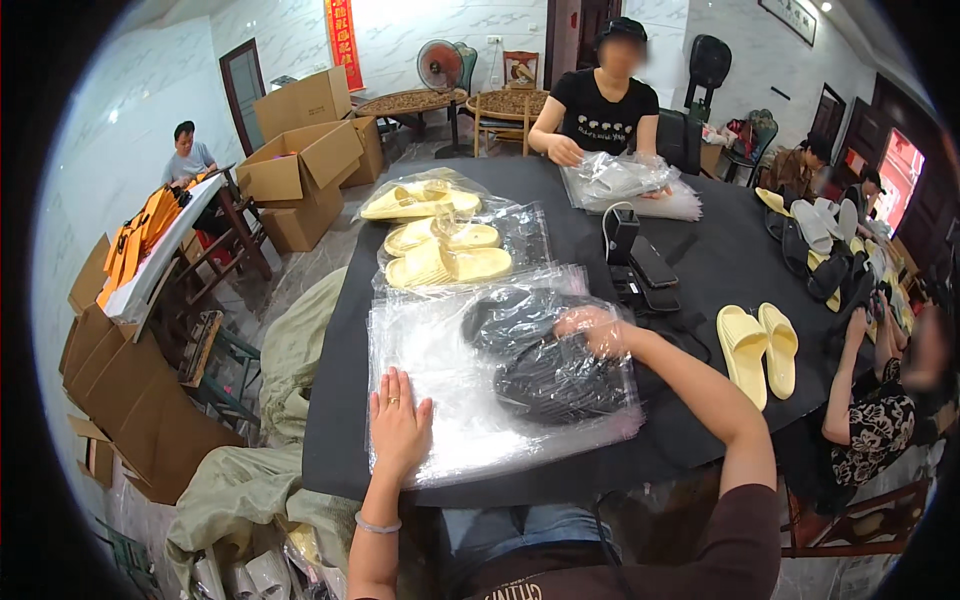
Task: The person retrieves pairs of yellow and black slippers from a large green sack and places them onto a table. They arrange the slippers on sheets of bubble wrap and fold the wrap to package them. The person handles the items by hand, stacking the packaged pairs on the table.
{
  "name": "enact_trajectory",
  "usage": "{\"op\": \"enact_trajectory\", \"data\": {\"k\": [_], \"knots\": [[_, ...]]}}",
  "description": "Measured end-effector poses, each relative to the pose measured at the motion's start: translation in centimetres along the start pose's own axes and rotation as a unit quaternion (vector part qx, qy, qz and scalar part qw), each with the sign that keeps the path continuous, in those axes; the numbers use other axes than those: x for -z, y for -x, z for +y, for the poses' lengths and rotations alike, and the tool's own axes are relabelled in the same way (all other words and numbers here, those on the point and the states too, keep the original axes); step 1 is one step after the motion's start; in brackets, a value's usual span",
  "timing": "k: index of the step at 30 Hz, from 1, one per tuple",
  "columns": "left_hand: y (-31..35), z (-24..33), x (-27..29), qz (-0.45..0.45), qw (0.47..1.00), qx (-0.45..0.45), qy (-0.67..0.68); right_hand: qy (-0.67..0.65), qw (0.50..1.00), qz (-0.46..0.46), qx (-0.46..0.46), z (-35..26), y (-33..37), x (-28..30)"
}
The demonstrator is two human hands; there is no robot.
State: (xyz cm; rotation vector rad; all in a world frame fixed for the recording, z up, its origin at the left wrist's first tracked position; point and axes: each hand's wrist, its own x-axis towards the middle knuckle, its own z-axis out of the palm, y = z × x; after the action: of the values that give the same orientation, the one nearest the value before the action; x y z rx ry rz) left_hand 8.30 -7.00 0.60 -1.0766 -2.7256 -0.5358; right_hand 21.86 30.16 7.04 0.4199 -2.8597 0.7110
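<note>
1. Left hand spread flat, fingers wide, pressing down the near left corner of a stack of clear plastic bags on the black table.
2. Right hand pushed inside the top bag, fingers half curled on a pair of black slippers lying in the bag's right half.
3. Just beyond the stack, yellow slippers already in bags, piled toward the far left of the table.
4. To the right, a loose pair of pale yellow slippers, apart from the stack.
5. Between them, black slippers lying unbagged near the table's middle.
6. Across the table, another person's hands on more clear bags.
7. Cardboard boxes on the floor at left.
</note>
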Motion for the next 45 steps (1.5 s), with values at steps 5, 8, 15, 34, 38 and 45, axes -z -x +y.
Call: {"op": "enact_trajectory", "data": {"k": [5,8,15,34,38,45], "knots": [[0.3,-0.2,0.0,0.009,1.000,0.004,0.010,-0.016,0.984,0.151,-0.099,-4.1,5.9,4.3],[0.3,-0.3,-0.1,0.016,1.000,0.006,0.010,0.102,0.949,0.255,-0.155,-6.1,10.1,5.8],[0.1,0.3,0.2,0.005,1.000,0.005,-0.001,-0.543,0.515,0.610,-0.258,-3.1,18.6,9.1],[-0.3,0.7,0.3,-0.008,1.000,0.016,0.012,-0.241,0.596,0.542,-0.541,2.6,23.5,-0.2],[-0.4,1.1,0.6,-0.020,0.999,0.023,0.021,-0.205,0.606,0.517,-0.568,3.4,23.7,-1.0],[-0.1,0.7,0.6,-0.025,0.999,0.028,0.009,-0.168,0.631,0.483,-0.583,4.5,23.2,-1.3]]}}
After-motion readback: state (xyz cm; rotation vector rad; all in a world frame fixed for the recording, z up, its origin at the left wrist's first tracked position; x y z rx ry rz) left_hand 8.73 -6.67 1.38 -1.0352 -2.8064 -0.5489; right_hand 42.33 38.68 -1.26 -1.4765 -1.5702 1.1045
